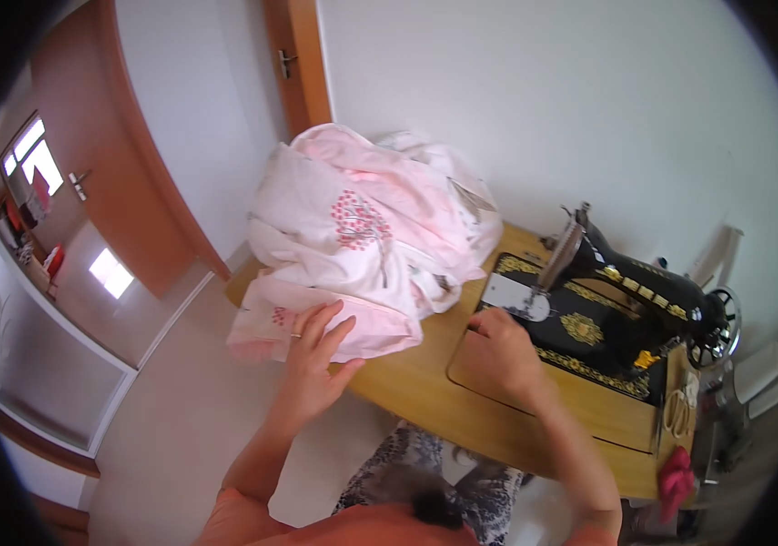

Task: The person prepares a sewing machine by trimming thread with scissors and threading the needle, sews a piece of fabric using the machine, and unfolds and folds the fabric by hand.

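A large bundle of pink and white cloth (366,259) with a red printed tree pattern is heaped on the left part of the wooden table (398,387). My left hand (316,350) is at the front edge of this cloth, fingers spread and a ring on one of them. Whether its fingertips press on the cloth or hover over it I cannot tell. To the right, my right hand (505,350) is curled with fingers pinched together, beside the front left of the black sewing machine (644,273). Anything between those fingers is hidden.
The machine's handwheel (717,328) is at the right. A coiled cord (680,405) and a dark pink cloth (676,482) lie at the table's right end. A wall stands behind; a wooden door (107,173) and a frosted glass panel (52,355) are at left.
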### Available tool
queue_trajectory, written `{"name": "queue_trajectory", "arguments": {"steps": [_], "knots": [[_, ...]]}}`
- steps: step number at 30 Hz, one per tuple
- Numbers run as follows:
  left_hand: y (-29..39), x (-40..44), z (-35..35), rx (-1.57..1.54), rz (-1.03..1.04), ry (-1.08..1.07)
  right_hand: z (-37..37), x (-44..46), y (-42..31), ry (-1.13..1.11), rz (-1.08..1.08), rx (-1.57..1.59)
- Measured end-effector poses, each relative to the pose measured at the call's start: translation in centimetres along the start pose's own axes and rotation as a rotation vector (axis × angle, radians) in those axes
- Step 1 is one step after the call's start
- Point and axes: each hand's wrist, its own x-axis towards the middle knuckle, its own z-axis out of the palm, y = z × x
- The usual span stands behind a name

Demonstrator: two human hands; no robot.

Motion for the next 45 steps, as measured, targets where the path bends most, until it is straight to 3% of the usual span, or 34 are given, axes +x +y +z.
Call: {"name": "queue_trajectory", "arguments": {"steps": [1,4,7,10,11,14,17,20,24,26,28,30,33,36,37,43,45], "knots": [[-0.4,-0.2,-0.1,0.042,-0.009,-0.008,-0.2,1.6,-0.7,0.002,0.116,0.074],[-1.6,-0.8,-0.3,0.094,-0.012,-0.028,2.2,5.7,1.9,0.28,0.042,0.054],[-2.2,-0.7,-0.8,0.171,-0.021,-0.061,5.4,9.3,6.0,0.392,0.151,0.188],[-2.5,-0.1,-0.8,0.239,-0.058,-0.075,5.6,10.4,5.2,0.37,0.267,0.257],[-2.8,0.3,-0.7,0.251,-0.066,-0.074,6.1,10.6,4.5,0.384,0.404,0.382],[-4.0,1.3,0.6,0.356,-0.056,-0.025,4.3,10.7,3.8,0.05,0.476,0.515],[-5.4,1.9,1.7,0.288,-0.106,-0.041,3.6,10.2,3.4,0.153,0.442,0.674],[-7.6,1.4,1.8,0.262,-0.013,-0.02,0.9,10.4,1.8,0.294,0.325,0.714],[-10.5,0.5,-1.1,-0.394,-0.24,0.407,-4.9,11.8,-0.5,0.505,0.108,0.7],[-10.6,0.2,-5.8,-0.869,-0.505,0.76,-7.8,12.7,-1.8,0.528,0.01,0.587],[-14.5,-1.6,-11.0,-1.22,-0.236,0.905,-10.2,12.9,-4.5,0.559,-0.042,0.538],[-17.4,-3.9,-15.9,-1.264,-0.45,1.102,-12.1,13.7,-5.5,0.623,-0.063,0.547],[-22.2,-9.2,-21.3,-1.462,-0.397,1.077,-14.9,14.1,-6.7,0.704,-0.027,0.636],[-23.2,-12.9,-23.4,-1.445,-0.561,1.282,-16.7,13.9,-6.6,0.818,0.086,0.754],[-24.8,-14.7,-23.4,-1.468,-0.522,1.278,-16.9,13.9,-6.4,0.86,0.132,0.792],[-22.5,-15.5,-19.1,-1.523,-0.39,1.007,-13.1,13.1,-6.9,0.839,0.101,0.812],[-20.6,-13.0,-18.1,-1.49,-0.454,0.984,-11.8,13.3,-6.8,0.752,0.092,0.86]]}}
